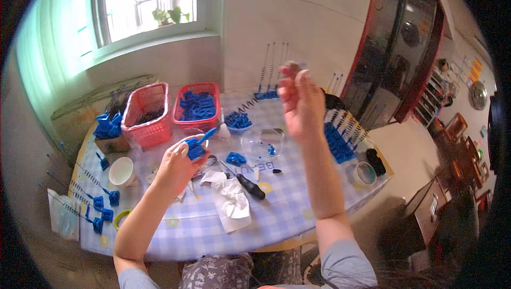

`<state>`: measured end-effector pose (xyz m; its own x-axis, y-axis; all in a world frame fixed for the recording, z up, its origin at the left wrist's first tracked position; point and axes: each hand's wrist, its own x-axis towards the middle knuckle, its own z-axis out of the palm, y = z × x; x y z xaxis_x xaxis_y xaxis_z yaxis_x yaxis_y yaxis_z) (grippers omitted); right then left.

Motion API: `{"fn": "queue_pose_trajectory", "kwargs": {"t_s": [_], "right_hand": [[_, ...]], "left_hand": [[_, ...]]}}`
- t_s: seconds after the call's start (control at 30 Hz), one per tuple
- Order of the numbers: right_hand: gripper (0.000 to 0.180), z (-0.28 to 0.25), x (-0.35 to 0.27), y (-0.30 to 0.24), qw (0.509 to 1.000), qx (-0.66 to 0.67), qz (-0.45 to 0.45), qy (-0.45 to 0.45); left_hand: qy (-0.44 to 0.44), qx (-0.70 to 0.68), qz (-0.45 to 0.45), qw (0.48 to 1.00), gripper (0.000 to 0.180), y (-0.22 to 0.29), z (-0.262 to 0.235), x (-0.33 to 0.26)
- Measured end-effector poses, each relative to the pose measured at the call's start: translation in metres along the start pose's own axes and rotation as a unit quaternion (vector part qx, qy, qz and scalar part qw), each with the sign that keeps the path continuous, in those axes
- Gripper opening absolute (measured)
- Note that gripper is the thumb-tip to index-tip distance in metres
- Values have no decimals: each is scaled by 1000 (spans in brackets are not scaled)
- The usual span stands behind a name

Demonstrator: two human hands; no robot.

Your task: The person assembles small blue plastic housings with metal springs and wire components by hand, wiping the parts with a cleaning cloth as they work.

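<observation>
My left hand [178,162] is closed around a blue plastic part [196,150] with a slim arm sticking up to the right, above the left middle of the table. My right hand [302,100] is raised over the far side, its fingers bent in toward the thumb. A speck of pale blue shows by its fingertips, too small to name. Below the hands lie a loose blue plastic piece [236,158], a black-handled screwdriver [250,186] and crumpled white tissue [232,197]. Beyond, a clear bowl [253,142] stands near tiny blue bits.
Two red baskets stand at the back: one [178,124] heaped with blue parts, the other [151,134] holding dark pieces. Blue parts with springy rods [338,142] line the right side; others [98,204] lie left. A white cup [122,172] and a small round tub [365,173] flank the checked tablecloth [186,230].
</observation>
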<state>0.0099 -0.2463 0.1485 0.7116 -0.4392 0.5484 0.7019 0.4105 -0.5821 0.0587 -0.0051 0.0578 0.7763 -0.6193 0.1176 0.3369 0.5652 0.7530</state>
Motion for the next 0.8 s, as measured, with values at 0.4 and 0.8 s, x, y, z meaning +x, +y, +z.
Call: {"fn": "queue_pose_trajectory", "kwargs": {"t_s": [0.4, 0.8], "right_hand": [[19, 15, -14, 35, 967, -194, 126, -104], [31, -106, 27, -29, 731, -683, -22, -3]], "left_hand": [[-12, 330, 148, 932, 55, -5, 6, 3], [43, 338, 85, 936, 19, -11, 4, 2]]}}
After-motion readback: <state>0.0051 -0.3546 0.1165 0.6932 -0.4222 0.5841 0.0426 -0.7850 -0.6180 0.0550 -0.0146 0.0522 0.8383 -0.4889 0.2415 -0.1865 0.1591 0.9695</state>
